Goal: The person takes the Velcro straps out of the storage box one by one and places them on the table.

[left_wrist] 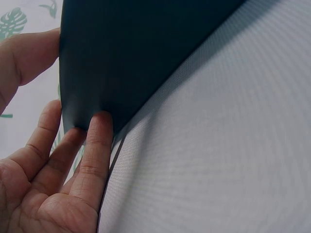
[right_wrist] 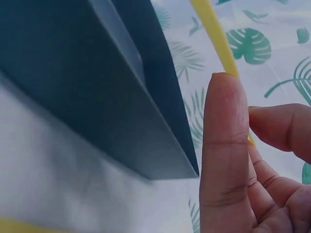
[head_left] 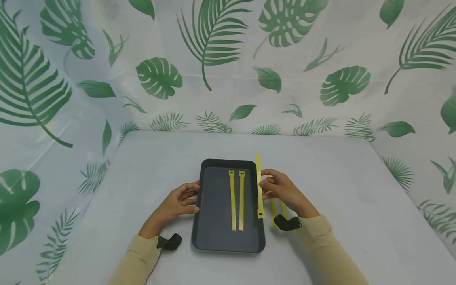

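A dark shallow tray (head_left: 217,206) stands on the white table with two yellow cable straps, a left one (head_left: 233,202) and a right one (head_left: 242,202), lying lengthwise inside. My left hand (head_left: 179,201) touches the tray's left side; in the left wrist view its extended fingers (left_wrist: 99,141) rest against the outer wall. Between thumb and finger, my right hand (head_left: 281,190) pinches a third yellow cable strap (head_left: 260,190), held upright along the tray's right rim, slotted end down. In the right wrist view this strap (right_wrist: 216,36) appears beside the tray's wall, apart from it.
More yellow straps (head_left: 273,208) lie on the table right of the tray, partly hidden under my right hand. Black wrist-worn devices sit at my left cuff (head_left: 170,242) and right cuff (head_left: 286,222). A leaf-patterned cloth (head_left: 228,99) surrounds the table's back and sides.
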Tool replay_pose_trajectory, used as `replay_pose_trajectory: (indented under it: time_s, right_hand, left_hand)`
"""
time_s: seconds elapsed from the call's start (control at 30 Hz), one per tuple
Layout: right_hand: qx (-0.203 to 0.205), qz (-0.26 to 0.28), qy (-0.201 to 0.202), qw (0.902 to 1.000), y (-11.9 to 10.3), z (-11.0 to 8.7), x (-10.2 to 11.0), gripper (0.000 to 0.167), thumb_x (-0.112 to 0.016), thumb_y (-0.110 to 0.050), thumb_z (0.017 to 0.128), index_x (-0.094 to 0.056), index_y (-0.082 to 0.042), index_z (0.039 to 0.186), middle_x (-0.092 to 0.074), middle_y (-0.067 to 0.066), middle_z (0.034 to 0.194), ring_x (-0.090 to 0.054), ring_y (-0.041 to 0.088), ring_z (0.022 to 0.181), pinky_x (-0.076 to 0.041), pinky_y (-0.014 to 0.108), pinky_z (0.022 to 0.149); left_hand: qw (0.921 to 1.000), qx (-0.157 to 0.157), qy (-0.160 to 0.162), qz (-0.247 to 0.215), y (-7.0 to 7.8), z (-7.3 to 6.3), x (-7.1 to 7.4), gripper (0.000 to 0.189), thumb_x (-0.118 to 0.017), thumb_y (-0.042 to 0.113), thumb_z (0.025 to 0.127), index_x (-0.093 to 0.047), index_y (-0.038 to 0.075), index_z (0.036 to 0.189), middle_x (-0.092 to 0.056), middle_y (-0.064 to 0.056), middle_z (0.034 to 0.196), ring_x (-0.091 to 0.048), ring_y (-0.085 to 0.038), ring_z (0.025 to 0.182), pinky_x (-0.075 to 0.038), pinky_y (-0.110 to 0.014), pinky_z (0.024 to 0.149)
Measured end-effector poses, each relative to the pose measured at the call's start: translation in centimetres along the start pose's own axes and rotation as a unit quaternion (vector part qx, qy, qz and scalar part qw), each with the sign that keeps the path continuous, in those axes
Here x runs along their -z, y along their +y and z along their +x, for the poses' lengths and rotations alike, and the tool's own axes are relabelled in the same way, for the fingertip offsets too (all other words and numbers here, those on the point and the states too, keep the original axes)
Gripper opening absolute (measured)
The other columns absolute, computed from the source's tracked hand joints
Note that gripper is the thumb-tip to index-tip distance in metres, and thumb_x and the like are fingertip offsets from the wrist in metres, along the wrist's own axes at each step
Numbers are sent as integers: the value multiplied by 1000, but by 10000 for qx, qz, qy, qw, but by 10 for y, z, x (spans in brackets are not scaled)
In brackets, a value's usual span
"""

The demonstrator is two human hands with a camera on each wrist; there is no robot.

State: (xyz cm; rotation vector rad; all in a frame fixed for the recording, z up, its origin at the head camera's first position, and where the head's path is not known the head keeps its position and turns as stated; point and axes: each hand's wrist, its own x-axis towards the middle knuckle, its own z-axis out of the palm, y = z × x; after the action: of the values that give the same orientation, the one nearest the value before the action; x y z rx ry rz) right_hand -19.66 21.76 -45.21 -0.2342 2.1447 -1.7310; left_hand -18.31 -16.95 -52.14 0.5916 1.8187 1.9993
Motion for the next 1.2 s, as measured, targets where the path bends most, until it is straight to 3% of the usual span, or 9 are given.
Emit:
replay_pose_trajectory:
  time_s: [0.5,0.87,0.97,1.13,1.2]
  right_hand:
    - [82,128,62,9999,14,-21,27,48,-62,-4,108,-41,15,146,-63,5,90,-65,14,83,-66,30,76]
    - [-140,19,257,9996,20,-29,47,48,-63,-4,107,-43,15,146,-64,4,90,-66,14,80,-65,28,75]
    - [-258,-38,254,9993,21,-30,52,50,-64,-4,107,-43,15,147,-65,5,90,-66,15,80,-65,28,74]
    - [-365,-133,203,9990,23,-34,60,51,-65,-3,106,-42,15,148,-66,6,89,-66,14,80,-64,28,73]
    - [-397,-150,171,9990,25,-36,64,51,-65,-2,106,-41,16,148,-67,5,89,-65,14,80,-64,28,73]
  left_hand:
    - [10000,4,34,66,1,-2,-3,69,-83,-2,92,-42,-21,145,-20,-38,171,-40,-60,146,-56,-28,108]
    - [9999,-108,51,101,-1,-2,-3,67,-82,-3,91,-43,-22,143,-21,-40,170,-45,-57,145,-56,-28,108]
    - [9999,-118,57,89,-2,-2,-2,67,-83,-2,92,-43,-22,142,-21,-40,170,-50,-49,144,-57,-28,108]
    - [9999,-143,3,23,-2,-1,-2,67,-82,-3,93,-42,-22,143,-20,-41,170,-59,-18,137,-56,-27,108]
    - [9999,-152,-6,22,-3,-2,-3,67,-82,-2,93,-42,-22,143,-20,-41,170,-59,-13,135,-56,-27,108]
